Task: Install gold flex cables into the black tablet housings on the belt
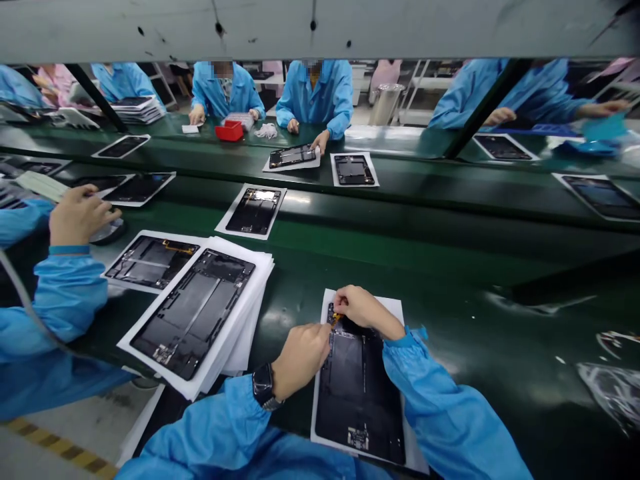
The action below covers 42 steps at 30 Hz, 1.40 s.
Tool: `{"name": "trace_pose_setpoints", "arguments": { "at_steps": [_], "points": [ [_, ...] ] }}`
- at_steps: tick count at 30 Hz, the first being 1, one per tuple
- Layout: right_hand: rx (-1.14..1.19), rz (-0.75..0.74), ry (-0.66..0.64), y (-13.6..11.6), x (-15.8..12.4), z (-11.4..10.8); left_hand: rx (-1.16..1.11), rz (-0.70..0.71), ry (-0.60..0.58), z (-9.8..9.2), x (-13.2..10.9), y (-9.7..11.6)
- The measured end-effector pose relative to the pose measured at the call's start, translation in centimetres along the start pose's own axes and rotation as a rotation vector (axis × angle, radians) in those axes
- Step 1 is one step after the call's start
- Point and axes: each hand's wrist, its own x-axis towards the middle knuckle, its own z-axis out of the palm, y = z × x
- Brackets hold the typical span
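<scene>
A black tablet housing [363, 393] lies on a white sheet [393, 308] in front of me, its open inner side up. At its top left corner a small orange flex cable [337, 319] shows between my fingertips. My right hand [364, 309] comes over the top edge with thumb and fingers pinched on the cable's upper end. From the left, my left hand [303, 357], closed, has its fingertips at the cable's lower end. The fingers cover parts of the cable and the corner.
To my left stands a stack of tablet housings [200, 313] and white sheets, with another housing [150, 260] behind. A co-worker's hand [80, 213] is at the far left. Another housing [253, 210] lies ahead. A clear plastic bag [613, 393] lies at right. Co-workers sit opposite.
</scene>
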Motion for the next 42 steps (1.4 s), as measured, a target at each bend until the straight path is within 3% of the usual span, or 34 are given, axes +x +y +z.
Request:
{"name": "trace_pose_setpoints", "arguments": {
  "at_steps": [6,11,19,31,37,42],
  "points": [
    [-0.103,0.03,-0.1,0.1,2.0,-1.1,0.072,0.048,-0.094,-1.4,0.5,1.1],
    [-0.213,0.044,-0.153,0.1,3.3,-1.8,0.162,0.089,-0.099,-2.0,0.0,1.9],
    [-0.401,0.012,-0.058,0.1,2.0,-2.2,0.195,0.131,-0.021,-0.9,-0.8,2.1],
    [-0.503,-0.064,0.024,-1.4,-1.3,-0.5,-0.04,0.28,0.21,0.9,-0.8,1.3],
    [-0.451,-0.073,0.097,0.2,-1.4,0.0,-0.137,0.345,0.304,0.8,-1.1,-0.1],
    [-0.343,-0.089,0.147,1.5,-1.8,0.6,-0.218,0.357,0.265,1.3,-1.4,-1.1]
  ]
}}
